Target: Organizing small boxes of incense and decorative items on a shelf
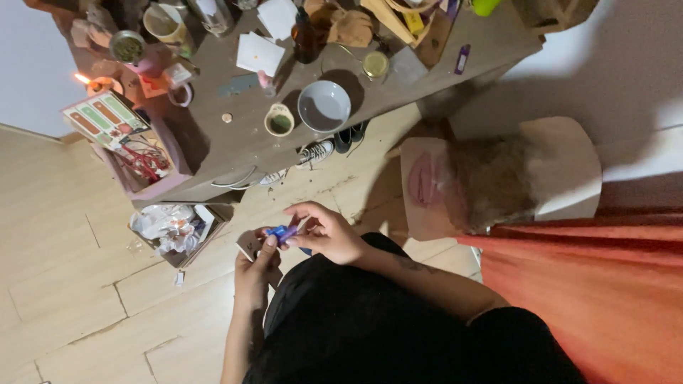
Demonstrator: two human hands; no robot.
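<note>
Both my hands meet in front of my black clothing, above the wooden floor. My left hand grips a small blue object together with a pale flat piece. My right hand pinches the top of the same blue object with thumb and fingers. What the object is I cannot tell; it is mostly covered by fingers.
A cluttered wooden table lies ahead with a grey bowl, a small cup, a brown bottle, jars, papers and a lit candle. A box of crumpled paper sits on the floor, sneakers under the table, orange fabric at right.
</note>
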